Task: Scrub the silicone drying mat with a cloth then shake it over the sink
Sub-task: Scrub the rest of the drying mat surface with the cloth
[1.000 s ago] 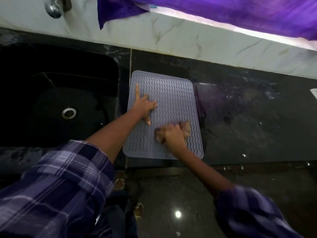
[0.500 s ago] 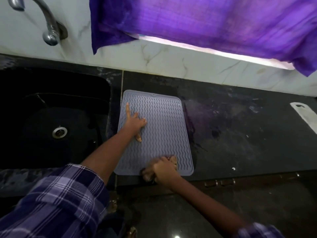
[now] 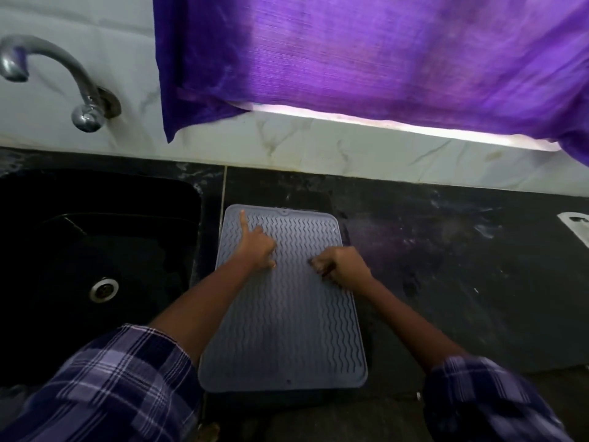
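Plainly, the scrubbing step was the one in hand. The grey silicone drying mat (image 3: 287,314), ribbed with wavy lines, lay flat on the black stone counter (image 3: 446,266), its long left edge just beside the black sink (image 3: 95,250) at nine o'clock. The left hand (image 3: 256,247) pressed on the mat's far left part, its forefinger straight and pointing to twelve o'clock near the far left corner, the other fingers folded under, gripping nothing. The right hand (image 3: 342,264), at three o'clock of the left hand, was bunched tight over the mat near its right edge; only a small brownish scrap of the cloth (image 3: 318,266) showed at the knuckles, so the rest of the wad was hidden in the fist.

The mat was not yet lifted and the shake not yet begun. How much of the ribbing was clean I could not tell. By my judgement the next move called for firm pressure along the grooves while the left hand pinned the mat against sliding. Afterwards both hands would need to take an edge and carry the limp sheet toward nine o'clock, over the basin under the chrome tap (image 3: 63,78). Silicone flops, so a one-sided grip might let it fold.
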{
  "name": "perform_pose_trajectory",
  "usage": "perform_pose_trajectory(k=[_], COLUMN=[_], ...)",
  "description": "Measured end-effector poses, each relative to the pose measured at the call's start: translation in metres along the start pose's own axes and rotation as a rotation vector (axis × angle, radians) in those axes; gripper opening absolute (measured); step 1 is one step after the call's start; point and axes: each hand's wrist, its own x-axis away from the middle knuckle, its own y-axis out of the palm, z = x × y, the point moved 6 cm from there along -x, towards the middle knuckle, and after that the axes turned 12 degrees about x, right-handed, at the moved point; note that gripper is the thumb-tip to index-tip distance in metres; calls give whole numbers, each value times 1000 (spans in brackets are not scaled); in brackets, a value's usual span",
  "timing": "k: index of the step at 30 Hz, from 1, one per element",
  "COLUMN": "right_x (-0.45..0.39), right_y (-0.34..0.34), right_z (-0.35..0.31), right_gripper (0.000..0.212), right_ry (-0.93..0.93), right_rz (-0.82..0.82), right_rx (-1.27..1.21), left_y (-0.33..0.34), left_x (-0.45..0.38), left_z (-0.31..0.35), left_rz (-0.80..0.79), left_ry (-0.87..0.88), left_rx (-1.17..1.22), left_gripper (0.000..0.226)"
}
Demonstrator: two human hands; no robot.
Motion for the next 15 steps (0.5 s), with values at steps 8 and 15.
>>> perform_pose_trajectory(k=[8,15], right_x=[-131,-134], right_y=[-20,9], right_z=[-9,-10], right_gripper=[26,26], right_ry=[157,124], right_rz=[203,146], right_rx=[198,258], left_y=[-11,-13], left_x=[-64,-72], left_z=[-8,-12], left_rz=[-114,-163], left_ry=[-47,-31], left_rx=[-185,-252], left_gripper=[118,120])
